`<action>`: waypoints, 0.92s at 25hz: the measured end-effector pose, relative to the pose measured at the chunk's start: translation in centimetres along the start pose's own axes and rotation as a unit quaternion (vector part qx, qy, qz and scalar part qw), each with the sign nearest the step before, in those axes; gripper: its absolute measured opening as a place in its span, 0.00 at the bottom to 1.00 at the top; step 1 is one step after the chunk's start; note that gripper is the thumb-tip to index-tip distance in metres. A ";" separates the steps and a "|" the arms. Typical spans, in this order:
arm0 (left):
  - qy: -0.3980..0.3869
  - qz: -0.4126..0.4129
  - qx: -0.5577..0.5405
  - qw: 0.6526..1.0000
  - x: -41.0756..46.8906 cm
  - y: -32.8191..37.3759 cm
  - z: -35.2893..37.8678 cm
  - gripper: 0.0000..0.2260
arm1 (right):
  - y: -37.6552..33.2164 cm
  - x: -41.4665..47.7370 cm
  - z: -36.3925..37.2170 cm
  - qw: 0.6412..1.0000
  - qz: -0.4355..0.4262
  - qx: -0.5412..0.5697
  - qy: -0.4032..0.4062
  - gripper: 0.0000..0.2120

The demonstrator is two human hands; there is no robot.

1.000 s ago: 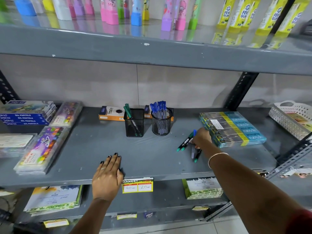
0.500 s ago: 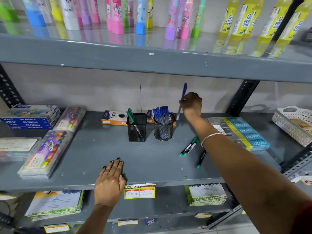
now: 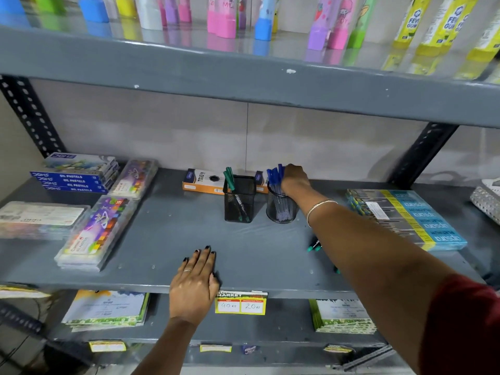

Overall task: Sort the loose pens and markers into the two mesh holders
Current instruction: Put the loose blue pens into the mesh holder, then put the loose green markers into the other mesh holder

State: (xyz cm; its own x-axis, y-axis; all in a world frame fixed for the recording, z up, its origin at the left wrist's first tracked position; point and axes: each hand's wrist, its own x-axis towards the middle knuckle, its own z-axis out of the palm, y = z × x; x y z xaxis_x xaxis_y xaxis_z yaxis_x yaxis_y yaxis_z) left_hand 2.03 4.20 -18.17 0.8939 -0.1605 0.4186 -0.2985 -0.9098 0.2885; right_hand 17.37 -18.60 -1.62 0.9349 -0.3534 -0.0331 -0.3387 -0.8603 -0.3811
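Observation:
A square black mesh holder (image 3: 239, 205) with green markers stands mid-shelf. Right beside it is a round black mesh holder (image 3: 281, 212) full of blue pens (image 3: 273, 175). My right hand (image 3: 295, 180) is over the round holder's rim, its fingers curled among the blue pen tops and closed on a blue pen going in. Green-capped loose markers (image 3: 313, 248) lie on the shelf, mostly hidden under my right forearm; another cap tip (image 3: 337, 270) shows nearer the front. My left hand (image 3: 195, 285) rests flat on the shelf's front edge and holds nothing.
An orange box (image 3: 201, 185) lies behind the holders. Oil pastel boxes (image 3: 75, 178) and crayon packs (image 3: 100, 234) fill the left side, and a stack of pencil boxes (image 3: 405, 217) sits at the right by a white basket (image 3: 487, 201). The upper shelf (image 3: 243, 85) hangs overhead.
My right hand picked a blue pen from the loose pile, lifted it and brought it down to the round holder. The left hand stayed put.

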 end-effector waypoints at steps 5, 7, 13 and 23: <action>-0.005 -0.004 0.001 1.000 0.0 -0.1 0.0 0.22 | -0.2 -0.2 0.4 1.000 -0.001 -0.004 0.019 0.13; -0.006 -0.008 -0.001 1.000 0.1 0.0 0.0 0.22 | -0.1 -0.3 -0.1 0.997 0.003 0.045 0.055 0.12; -0.007 -0.005 0.005 1.000 0.0 0.2 -0.3 0.22 | 6.5 -0.8 -1.8 0.982 0.088 0.114 0.125 0.11; -0.017 -0.008 0.015 1.000 0.1 0.3 -0.4 0.23 | 13.7 -2.6 2.2 0.981 0.189 0.046 0.016 0.13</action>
State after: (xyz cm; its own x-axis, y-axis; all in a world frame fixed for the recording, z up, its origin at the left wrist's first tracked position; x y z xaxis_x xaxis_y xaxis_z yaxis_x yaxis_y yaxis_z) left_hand 1.92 4.10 -17.66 0.9093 -0.1574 0.3852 -0.2741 -0.9231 0.2697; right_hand 10.48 -28.69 -8.77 0.7405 -0.6530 -0.1589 -0.6475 -0.6300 -0.4288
